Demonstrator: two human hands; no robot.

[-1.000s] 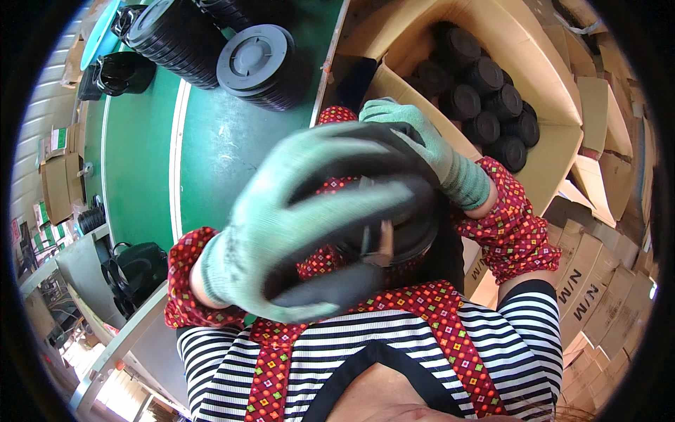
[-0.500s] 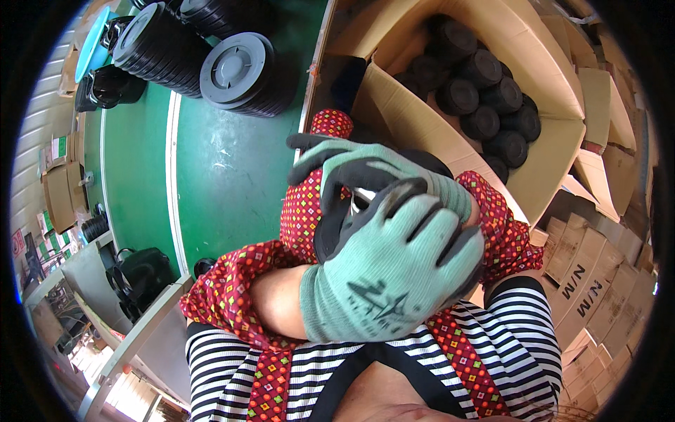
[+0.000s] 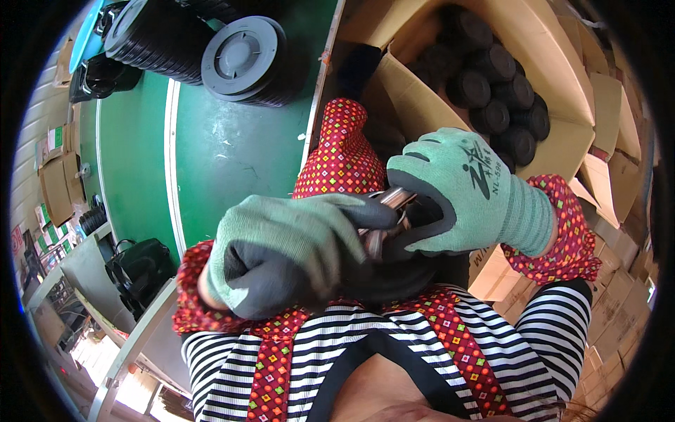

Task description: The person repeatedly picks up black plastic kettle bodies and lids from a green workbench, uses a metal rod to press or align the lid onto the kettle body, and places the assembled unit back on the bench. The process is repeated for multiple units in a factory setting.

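Working a metal piece (image 3: 396, 197) between left hand (image 3: 285, 246) and right hand (image 3: 458, 188) looks like the step in hand, close before the shirt (image 3: 492, 337), right of the counter (image 3: 225, 169). The right hand is curled around the piece; the left touches it, blurred, its grip impossible to tell. The next move seems to call for a steady right hold.

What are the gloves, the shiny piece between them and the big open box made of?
Gloves: matt green knitted fabric, judging by the ribbed cuffs, with a dark, probably rubbery coating over palms and fingertips.
Shiny piece: perhaps polished metal, from its bright reflections, though plated plastic is possible.
Big open box: matt cardboard, from its thin tan walls.
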